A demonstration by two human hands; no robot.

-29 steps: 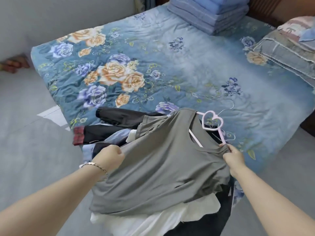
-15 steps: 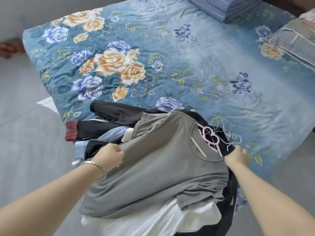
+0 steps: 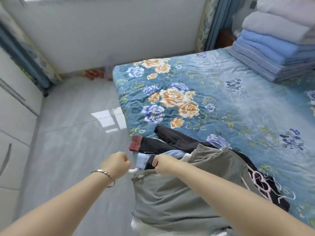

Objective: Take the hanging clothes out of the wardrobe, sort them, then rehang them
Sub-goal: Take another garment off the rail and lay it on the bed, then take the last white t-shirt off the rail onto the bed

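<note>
Both hands at the left edge of the heap of clothes [image 3: 172, 143] on the near corner of the blue floral-quilted bed [image 3: 221, 99].
Left hand [image 3: 116, 165], silver bracelet [image 3: 105, 174] on the wrist: closed fist just off the bed edge, with a white scrap of cloth [image 3: 133, 170] at its knuckles; can't tell if it's held. Right hand [image 3: 164, 163]: fingers curled into the heap's edge where the grey short-sleeved T-shirt [image 3: 170, 201] meets dark cloth; can't tell which layer it grips. Grey T-shirt lies on top. Black sleeves stick out beyond it, one with a red plaid cuff [image 3: 135, 143]. Pink heart-shaped hangers [image 3: 260, 183] lie at the heap's right side.
</note>
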